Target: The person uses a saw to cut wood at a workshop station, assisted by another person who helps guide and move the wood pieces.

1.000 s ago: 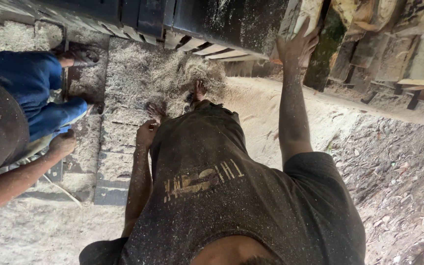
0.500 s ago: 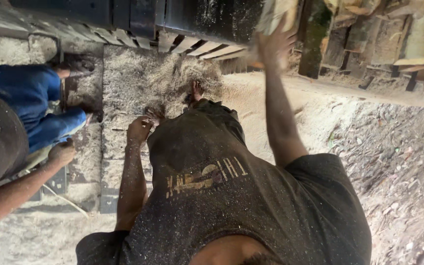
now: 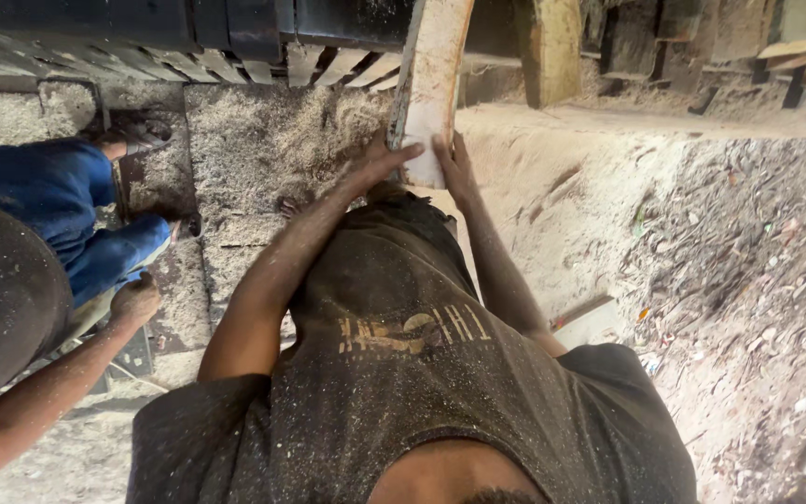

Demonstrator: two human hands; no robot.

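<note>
While both arms reach forward from the dark, sawdust-flecked shirt (image 3: 403, 392), the pale curved wooden slab (image 3: 433, 84) is gripped at its near end. Left hand (image 3: 380, 163): fingers stretched flat across the slab's lower face, thumb side hidden behind the wood, so it presses on the slab rather than wrapping it fully. Right hand (image 3: 454, 163): laid along the slab's right edge, fingers pointing up the wood, in contact with it. The two hands sit close together, the slab's end between them.

Slab position: standing nearly upright in view, leaning slightly, with its far end running up past the dark slatted machine frame (image 3: 235, 37) at the top edge. Bark or a darker rim shows along its left side.

Surroundings: ground thick with pale sawdust (image 3: 263, 140); a slope of dark wood chips and debris (image 3: 739, 243) to the right; stacked timber offcuts (image 3: 701, 42) upper right. At left, a second person in blue trousers (image 3: 58, 205), with that person's hand (image 3: 132, 299) well apart from the slab.
</note>
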